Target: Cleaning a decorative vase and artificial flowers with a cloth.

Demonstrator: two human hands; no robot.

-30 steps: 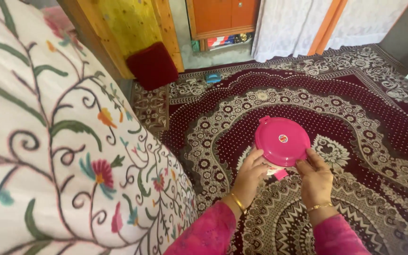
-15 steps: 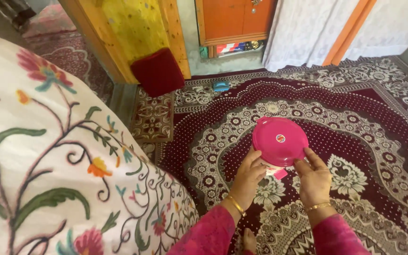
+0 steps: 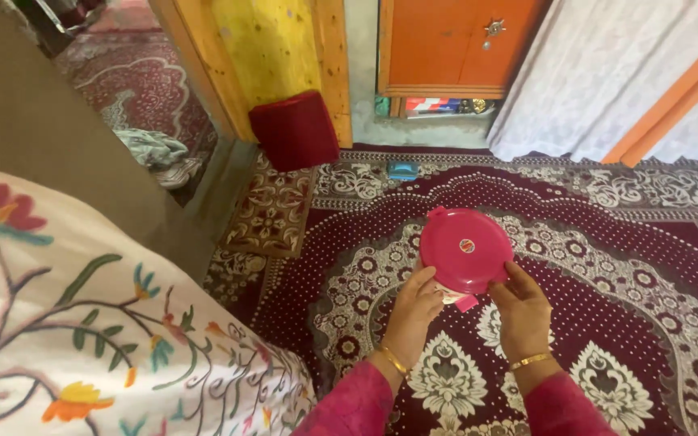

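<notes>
Above a maroon patterned carpet [image 3: 607, 242], beside an embroidered white bedspread [image 3: 82, 323], left hand [image 3: 415, 307] and right hand [image 3: 522, 311] clasp a round pink plastic lidded container [image 3: 465, 250].

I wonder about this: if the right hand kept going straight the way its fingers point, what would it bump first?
The right hand already touches the pink round container, so that comes first. Beyond it lies only the patterned carpet, though depth is hard to judge.
</notes>
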